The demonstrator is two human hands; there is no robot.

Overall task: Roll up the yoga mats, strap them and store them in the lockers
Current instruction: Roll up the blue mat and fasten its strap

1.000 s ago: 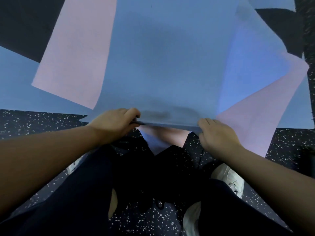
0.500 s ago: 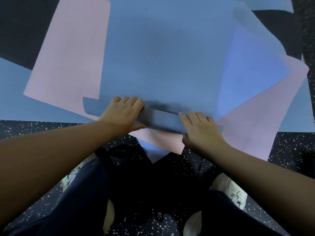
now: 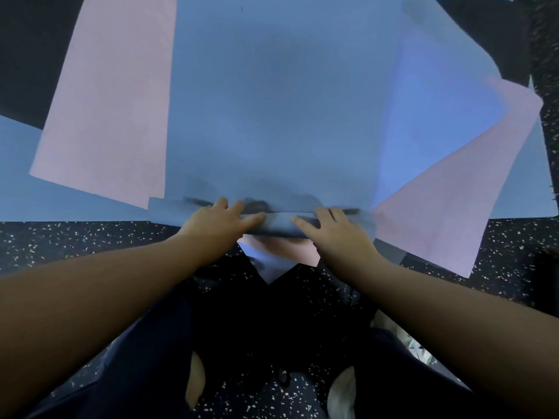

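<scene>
A large blue yoga mat [image 3: 287, 110] lies flat on top of several overlapping mats in front of me. Its near end is turned over into a narrow flat roll [image 3: 278, 226]. My left hand [image 3: 216, 226] presses on the roll left of centre, fingers reaching over its top and thumb lying along it. My right hand [image 3: 337, 234] presses on the roll right of centre with fingers fairly straight. No strap or locker is in view.
A pink mat [image 3: 112, 101] lies under the blue one on the left and another pink mat [image 3: 453, 213] on the right, with a lighter blue mat [image 3: 438, 116] between. The black speckled floor [image 3: 75, 246] runs below. My legs and shoes fill the bottom.
The near edge of the blue mat was lifted, folded over away from me, and is now turned further into a tighter roll. Both hands moved closer together on it.
</scene>
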